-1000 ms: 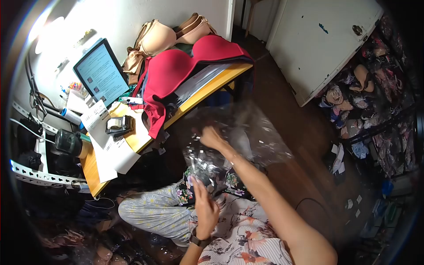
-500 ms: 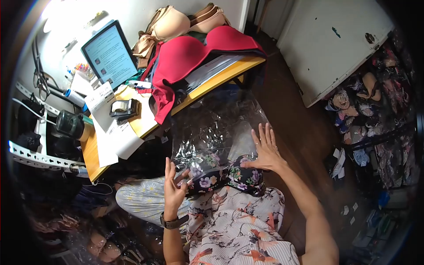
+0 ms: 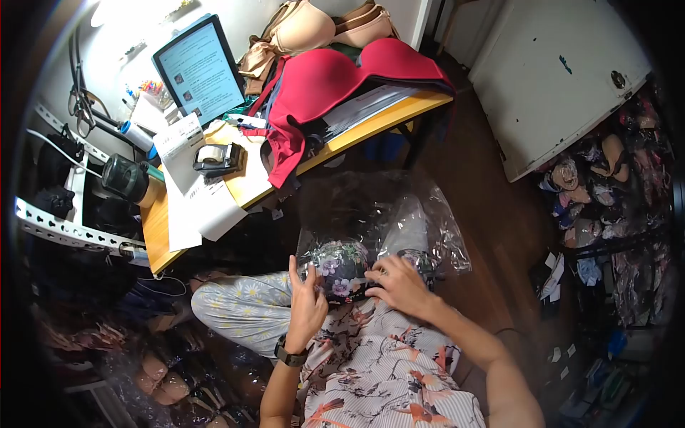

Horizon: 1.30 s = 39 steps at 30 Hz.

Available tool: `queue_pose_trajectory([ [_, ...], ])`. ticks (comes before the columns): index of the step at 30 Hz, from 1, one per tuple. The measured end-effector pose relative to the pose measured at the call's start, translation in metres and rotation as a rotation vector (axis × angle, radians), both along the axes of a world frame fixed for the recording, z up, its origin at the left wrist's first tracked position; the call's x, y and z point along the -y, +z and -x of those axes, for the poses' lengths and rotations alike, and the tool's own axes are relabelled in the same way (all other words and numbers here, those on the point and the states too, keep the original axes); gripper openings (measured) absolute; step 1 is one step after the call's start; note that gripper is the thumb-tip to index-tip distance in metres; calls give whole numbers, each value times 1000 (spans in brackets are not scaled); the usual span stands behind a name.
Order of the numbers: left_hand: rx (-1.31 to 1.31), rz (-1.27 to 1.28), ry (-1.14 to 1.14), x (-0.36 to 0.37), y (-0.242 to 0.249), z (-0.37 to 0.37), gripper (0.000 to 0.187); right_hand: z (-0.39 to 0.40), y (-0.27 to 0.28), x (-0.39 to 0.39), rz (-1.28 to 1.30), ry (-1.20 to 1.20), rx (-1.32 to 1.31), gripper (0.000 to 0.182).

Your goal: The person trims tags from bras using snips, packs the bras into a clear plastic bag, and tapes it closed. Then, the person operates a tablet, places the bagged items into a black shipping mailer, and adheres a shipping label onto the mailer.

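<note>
A black bra with purple and pink flowers lies across my lap, its far part under or inside a clear plastic bag. The bag spreads out beyond my knees and shines with creases. My left hand is at the left end of the bra, index finger pointing up, the other fingers bent at the bag's edge. My right hand reaches over the middle of the bra, fingers curled on it and thumb on the near side. The right cup is partly hidden behind that hand.
On the yellow-edged desk ahead lie a red bra, beige bras, a tablet, a tape dispenser and paper sheets. A white door stands at right, beside many bagged garments.
My right hand has moved left and down from the bag onto the bra, its spread fingers now curled. My left hand has shifted slightly right. The view has turned a little leftward.
</note>
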<state>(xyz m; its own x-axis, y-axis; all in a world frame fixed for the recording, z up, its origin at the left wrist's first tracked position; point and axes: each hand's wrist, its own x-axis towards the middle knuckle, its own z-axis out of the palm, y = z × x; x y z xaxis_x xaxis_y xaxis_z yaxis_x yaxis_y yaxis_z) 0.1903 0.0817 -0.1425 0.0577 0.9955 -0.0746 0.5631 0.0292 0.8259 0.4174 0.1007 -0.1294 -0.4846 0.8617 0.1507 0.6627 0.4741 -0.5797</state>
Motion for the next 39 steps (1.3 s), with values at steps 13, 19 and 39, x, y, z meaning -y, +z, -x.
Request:
queue_pose_trajectory([
  [13,-458,19,8,-78,6,-21,39,19,-20,-17,-374,99,86,10],
  [19,-457,-314,221,-116,-28,-48,37,41,9,-22,-520,53,149,9],
  [39,-572,14,-630,-89,46,-70,22,4,-15,-9,-500,25,-117,10],
])
